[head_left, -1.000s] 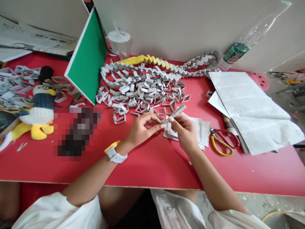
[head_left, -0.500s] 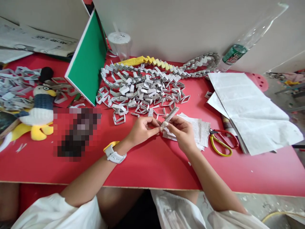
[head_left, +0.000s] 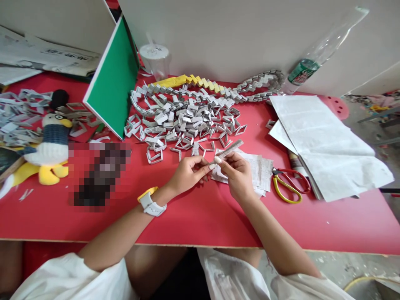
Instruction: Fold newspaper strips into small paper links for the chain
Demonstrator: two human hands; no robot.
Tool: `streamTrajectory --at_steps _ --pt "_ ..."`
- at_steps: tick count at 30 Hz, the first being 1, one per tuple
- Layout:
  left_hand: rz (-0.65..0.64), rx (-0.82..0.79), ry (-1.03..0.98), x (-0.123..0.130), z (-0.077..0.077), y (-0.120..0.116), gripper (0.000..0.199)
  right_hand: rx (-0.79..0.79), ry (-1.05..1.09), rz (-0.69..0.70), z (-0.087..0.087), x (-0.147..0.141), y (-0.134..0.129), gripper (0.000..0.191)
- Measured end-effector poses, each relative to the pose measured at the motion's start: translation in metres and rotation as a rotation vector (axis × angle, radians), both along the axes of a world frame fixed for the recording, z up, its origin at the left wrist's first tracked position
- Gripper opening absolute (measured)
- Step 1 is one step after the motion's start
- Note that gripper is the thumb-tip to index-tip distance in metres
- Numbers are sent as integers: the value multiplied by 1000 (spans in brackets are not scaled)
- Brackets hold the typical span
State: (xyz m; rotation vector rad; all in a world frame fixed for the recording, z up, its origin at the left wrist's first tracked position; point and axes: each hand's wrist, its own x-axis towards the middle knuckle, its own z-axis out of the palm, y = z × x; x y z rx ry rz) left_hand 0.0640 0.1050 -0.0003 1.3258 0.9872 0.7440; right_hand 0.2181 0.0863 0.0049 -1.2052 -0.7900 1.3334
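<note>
My left hand (head_left: 189, 173) and my right hand (head_left: 236, 174) meet over the red table (head_left: 200, 216), both pinching one narrow folded strip of printed paper (head_left: 229, 149) that sticks up and to the right. Under my right hand lies a small stack of cut printed paper slips (head_left: 261, 168). Just beyond my hands is a heap of several folded grey paper links (head_left: 187, 121), with a long joined chain of grey and yellow links (head_left: 218, 86) curving along the back. A white watch with a yellow band is on my left wrist.
Yellow-handled scissors (head_left: 289, 185) lie right of the slips, next to large white paper sheets (head_left: 325, 141). A green board (head_left: 114, 83) leans at the back left, with a plastic cup (head_left: 155, 58) behind it. A plush toy (head_left: 50, 146) and more links sit far left. A clear bottle (head_left: 312, 58) leans back right.
Both hands keep working the same strip; it tipped more upright half a second ago and now angles back to the right. My hands shifted slightly lower and closer together.
</note>
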Motion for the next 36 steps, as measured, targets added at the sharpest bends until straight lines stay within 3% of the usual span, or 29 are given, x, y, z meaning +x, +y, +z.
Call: streamTrajectory --at_steps 10,23,30,36 --pt "27 69 -8 -1 2 -1 33 50 -83 35 2 3 0 23" --pt "15 -44 -39 -1 -1 2 40 104 -241 64 -1 5 -2 25" --pt "37 -91 -77 0 -1 3 41 63 -153 97 2 3 -4 20" --pt "31 -59 -110 1 -4 3 38 50 -140 46 1 2 0 21"
